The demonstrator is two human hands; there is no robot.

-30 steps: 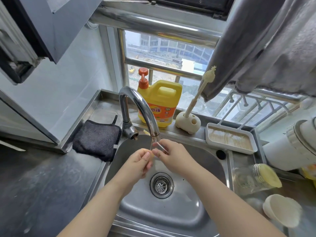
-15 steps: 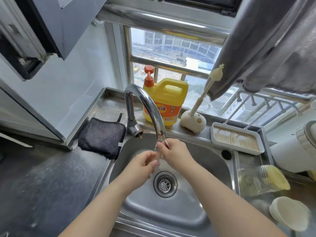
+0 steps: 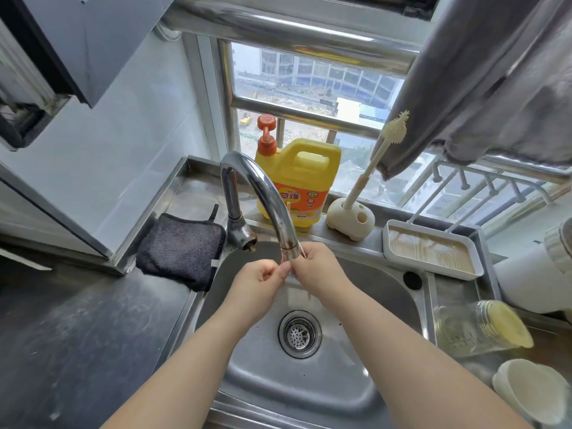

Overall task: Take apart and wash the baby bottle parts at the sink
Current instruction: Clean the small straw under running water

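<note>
Both my hands meet right under the tap's spout (image 3: 289, 249), above the steel sink (image 3: 356, 385). Between them is a thin clear straw-like tube (image 3: 304, 254), mostly hidden by my fingers. My right hand (image 3: 318, 270) pinches its upper part beside the spout's mouth. My left hand (image 3: 260, 283) pinches the lower end with curled fingers. A clear baby bottle (image 3: 464, 332) lies on its side on the right counter, with a pale yellow part (image 3: 507, 323) at its end. A cream cup-shaped part (image 3: 532, 391) lies in front of it.
On the sill behind the tap stand a yellow dish soap jug (image 3: 303, 178) and a cream bottle brush (image 3: 365, 178) in its holder (image 3: 351, 219). A white tray (image 3: 433, 252) sits back right, a black cloth (image 3: 182, 249) left of the sink. Grey fabric (image 3: 495, 88) hangs above right.
Both hands have risen with the tube, from the middle of the basin up to the spout's mouth. The left hand has closed in on the right.
</note>
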